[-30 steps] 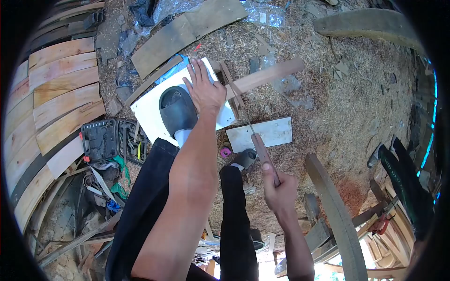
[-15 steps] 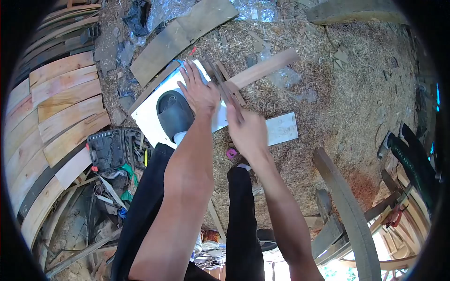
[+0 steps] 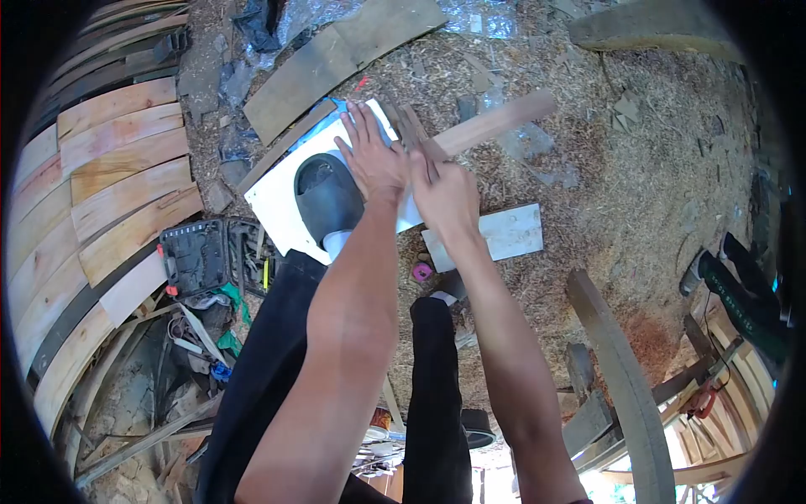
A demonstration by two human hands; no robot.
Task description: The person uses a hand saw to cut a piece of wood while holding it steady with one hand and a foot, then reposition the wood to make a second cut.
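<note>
My left hand (image 3: 375,158) lies flat with fingers spread on a white board (image 3: 273,206). A foot in a dark slide sandal (image 3: 327,202) rests on the same board, left of that hand. At the board's right edge, my right hand (image 3: 447,197) is closed round the near end of a long, thin, brownish tool, which looks like a handsaw (image 3: 409,130) seen almost edge-on. Its far part runs along the board's edge; teeth cannot be made out. A wooden plank (image 3: 499,122) sticks out to the right beyond the tool.
A pale rectangular piece (image 3: 504,233) and a pink roll (image 3: 421,271) lie on the shavings-covered ground. An open tool case (image 3: 195,256) sits at left beside stacked boards (image 3: 126,185). A curved beam (image 3: 617,361) stands at right, near another person's legs (image 3: 735,281).
My right hand has moved forward along the board's edge, pushing the tool away from me. The left hand stays flat on the board. The whole view has shifted slightly.
</note>
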